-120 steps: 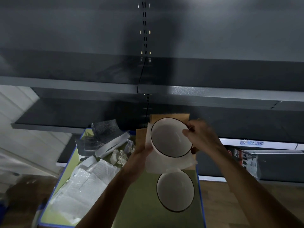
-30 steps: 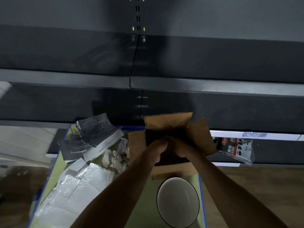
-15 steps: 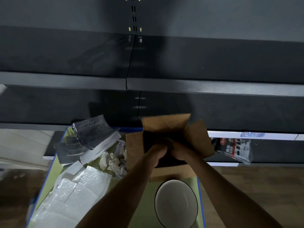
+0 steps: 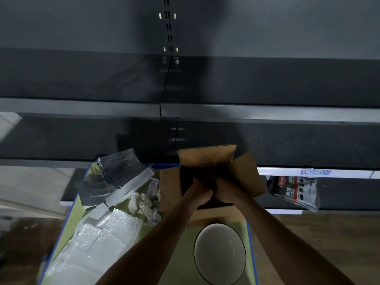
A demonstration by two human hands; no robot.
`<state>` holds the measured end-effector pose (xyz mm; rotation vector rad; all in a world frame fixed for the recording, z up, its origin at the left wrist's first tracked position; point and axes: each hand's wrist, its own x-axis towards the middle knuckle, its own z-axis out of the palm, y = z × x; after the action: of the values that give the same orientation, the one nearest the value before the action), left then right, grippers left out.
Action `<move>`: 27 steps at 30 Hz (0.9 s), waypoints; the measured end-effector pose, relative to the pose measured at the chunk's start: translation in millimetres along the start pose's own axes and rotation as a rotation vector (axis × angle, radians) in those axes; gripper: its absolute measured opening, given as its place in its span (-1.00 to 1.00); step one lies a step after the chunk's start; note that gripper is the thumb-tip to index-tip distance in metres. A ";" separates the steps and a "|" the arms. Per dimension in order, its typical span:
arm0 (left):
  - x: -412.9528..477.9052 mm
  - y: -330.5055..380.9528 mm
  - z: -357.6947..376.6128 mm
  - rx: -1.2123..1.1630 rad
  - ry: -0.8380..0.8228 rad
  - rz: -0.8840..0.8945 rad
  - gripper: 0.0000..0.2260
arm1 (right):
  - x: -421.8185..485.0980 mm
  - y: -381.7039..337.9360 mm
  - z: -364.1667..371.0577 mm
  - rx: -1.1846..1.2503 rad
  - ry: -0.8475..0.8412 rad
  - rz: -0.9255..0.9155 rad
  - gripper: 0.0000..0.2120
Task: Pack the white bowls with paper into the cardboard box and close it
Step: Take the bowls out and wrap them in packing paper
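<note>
1. brown cardboard box point(image 4: 244, 171), far on the table, now hides the first bowl we held above it.
2. our left hand point(image 4: 200, 196) and right hand point(image 4: 226, 187) are inside, close together; we cannot tell their grip.
3. other white bowl point(image 4: 220, 254) waits near, unpacked.

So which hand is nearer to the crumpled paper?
Left. The left hand is in the box, right of the paper; the right hand lies farther right.

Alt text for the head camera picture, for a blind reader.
A person's left hand and right hand reach into an open cardboard box on a green table. A white bowl sits nearer the person; bubble wrap and crumpled paper lie left.
</note>
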<state>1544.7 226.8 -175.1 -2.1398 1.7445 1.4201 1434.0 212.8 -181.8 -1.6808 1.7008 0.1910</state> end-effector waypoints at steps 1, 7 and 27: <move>1.7 -1.8 1.0 0.067 0.025 0.020 -0.45 | -2.4 0.2 -0.5 -0.012 0.005 -0.006 -0.57; -12.0 -6.5 1.3 0.132 0.101 0.122 -0.48 | -18.4 0.4 1.6 -0.093 0.112 -0.108 -0.60; -75.1 -82.6 25.5 0.242 0.588 0.476 -0.56 | -88.9 31.6 33.4 -0.028 0.289 -0.363 -0.59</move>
<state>1598.3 327.8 -181.4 -2.2383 2.6022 0.5740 1407.5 308.1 -166.8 -2.0820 1.5598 -0.2096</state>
